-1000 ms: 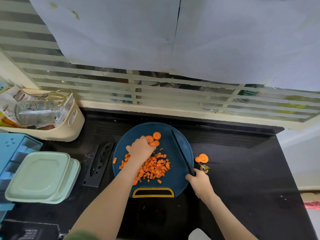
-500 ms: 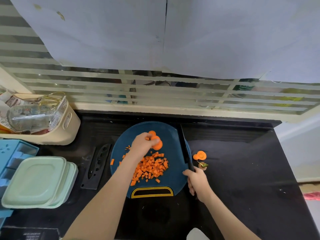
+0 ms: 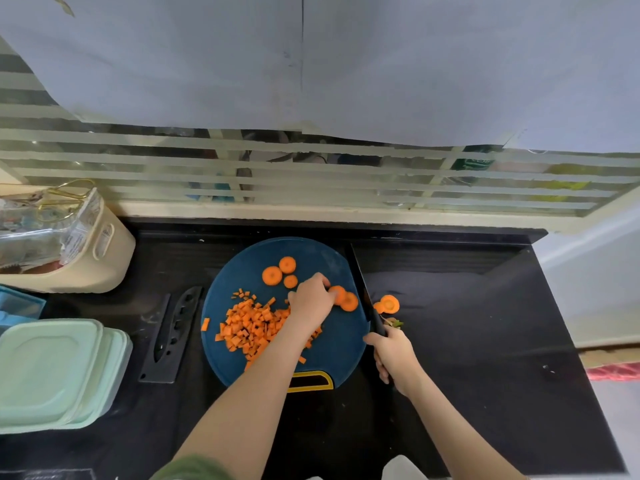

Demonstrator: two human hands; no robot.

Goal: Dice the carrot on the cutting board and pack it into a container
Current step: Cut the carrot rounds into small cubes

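Observation:
A round dark blue cutting board (image 3: 242, 275) lies on the black counter. A heap of diced carrot (image 3: 251, 327) covers its left middle. Three carrot rounds (image 3: 272, 275) sit at its far side. My left hand (image 3: 311, 303) pinches two more carrot rounds (image 3: 344, 298) near the board's right edge. My right hand (image 3: 393, 355) grips the handle of a black knife (image 3: 362, 289), whose blade lies along the board's right rim. Stacked pale green containers (image 3: 52, 372) with lids stand at the left.
A carrot end piece (image 3: 388, 304) and a green stem scrap (image 3: 394, 322) lie on the counter right of the board. A black knife sheath (image 3: 173, 337) lies left of it. A cream basket (image 3: 104, 258) with packets stands at the back left. A window sill runs behind.
My left hand has carried two carrot rounds from the board's far side to its right edge, beside the knife blade. Three rounds now lie uncovered at the far side.

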